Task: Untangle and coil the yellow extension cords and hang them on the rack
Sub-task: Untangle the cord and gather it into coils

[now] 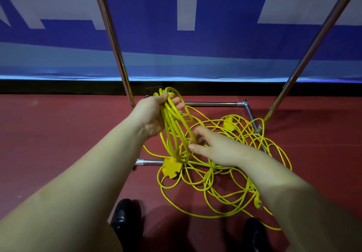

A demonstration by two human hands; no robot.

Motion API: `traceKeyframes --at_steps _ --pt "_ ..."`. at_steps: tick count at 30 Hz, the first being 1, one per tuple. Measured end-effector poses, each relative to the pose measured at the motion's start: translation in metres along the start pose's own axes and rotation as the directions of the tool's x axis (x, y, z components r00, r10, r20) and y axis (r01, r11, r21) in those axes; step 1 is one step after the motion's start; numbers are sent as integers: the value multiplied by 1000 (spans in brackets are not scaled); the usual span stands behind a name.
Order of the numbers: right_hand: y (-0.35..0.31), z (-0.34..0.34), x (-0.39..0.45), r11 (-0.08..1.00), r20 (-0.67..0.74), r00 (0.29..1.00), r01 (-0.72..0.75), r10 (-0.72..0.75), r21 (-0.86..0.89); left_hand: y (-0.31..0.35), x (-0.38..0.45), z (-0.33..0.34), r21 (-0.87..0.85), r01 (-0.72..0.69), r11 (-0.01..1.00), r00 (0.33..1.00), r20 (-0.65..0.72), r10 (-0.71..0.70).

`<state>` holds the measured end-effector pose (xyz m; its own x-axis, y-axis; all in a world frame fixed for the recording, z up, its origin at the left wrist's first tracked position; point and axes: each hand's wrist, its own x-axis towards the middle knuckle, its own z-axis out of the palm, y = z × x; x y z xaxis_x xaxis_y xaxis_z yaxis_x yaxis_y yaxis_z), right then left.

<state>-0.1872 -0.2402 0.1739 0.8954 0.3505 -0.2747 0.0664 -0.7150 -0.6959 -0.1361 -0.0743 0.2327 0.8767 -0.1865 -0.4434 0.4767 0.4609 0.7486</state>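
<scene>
**Mia:** What is the biggest thing you see?

**Ben:** A big blue banner (215, 36) with pale shapes on it, at the back. Under it is a red floor (58, 134).

**Mia:** And after that?

**Ben:** A shiny metal rack (213, 104). Two long poles go up from the floor, one on the left and one on the right. Low bars lie on the floor between them.

**Mia:** Where are the yellow cords?

**Ben:** A big messy pile of cord (225, 173) lies on the floor, on and inside the low bars of the rack. It loops all over itself. Some of it runs out toward the right and down near the shoes.

**Mia:** Is any of it picked up?

**Ben:** Yes. A bunch of loops (174, 126) hangs in the air above the pile. A flat yellow socket block (171, 167) hangs at the bottom of those loops, just over the near bar.

**Mia:** Who holds the loops?

**Ben:** The left hand (151, 114). Its fingers and thumb curl round the top of the bunch.

**Mia:** And the other hand?

**Ben:** The right hand (211, 148) is lower, beside the loops. Its fingers pinch one strand near the bottom of the bunch.

**Mia:** Anything small?

**Ben:** Another yellow socket block (228, 123) sits in the pile near the far bar. A little plug (258, 203) lies at the right edge of the pile. Two black shoes (123, 216) are at the bottom.
</scene>
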Motion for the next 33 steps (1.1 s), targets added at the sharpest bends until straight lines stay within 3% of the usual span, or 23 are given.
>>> traceKeyframes --at_steps 3,7,11,13,15,17,19,24,29,31,33 --pt "8 6 -3 980 86 993 -57 75 -191 5 -3 -2 22 -17 1000 1000 -13 17" --pt "11 -1 -8 952 -22 992 -126 125 -279 15 -4 -9 -33 -50 998 998 -41 49" --pt "5 -18 -12 991 -179 983 -66 45 -113 22 2 -22 4 -124 992 991 -52 124" --pt "-4 -29 -16 995 -280 959 -20 46 93 21 5 -27 107 -128 986 990 -47 134" --pt "-16 -39 -21 909 -282 949 -13 143 417 17 7 -31 249 -107 963 993 -29 118" --pt "-26 -45 -28 764 -167 959 -70 228 642 14 7 -31 344 -70 936 997 -5 76" --pt "-28 -45 -32 700 -105 957 -122 272 704 12 5 -29 377 -34 926 999 24 27" --pt "-26 -47 -23 680 -248 881 -107 404 726 6 1 -22 444 -10 896 982 172 -75" --pt "-33 -48 -19 359 -132 899 -30 418 933 -7 1 -11 471 -12 882 967 231 -111" --pt "-35 -45 -18 349 -135 908 -12 396 937 -13 2 -7 494 -21 869 963 243 -115" --pt "-35 -42 -17 413 -190 892 4 409 911 -17 1 -3 533 -47 845 955 272 -119"
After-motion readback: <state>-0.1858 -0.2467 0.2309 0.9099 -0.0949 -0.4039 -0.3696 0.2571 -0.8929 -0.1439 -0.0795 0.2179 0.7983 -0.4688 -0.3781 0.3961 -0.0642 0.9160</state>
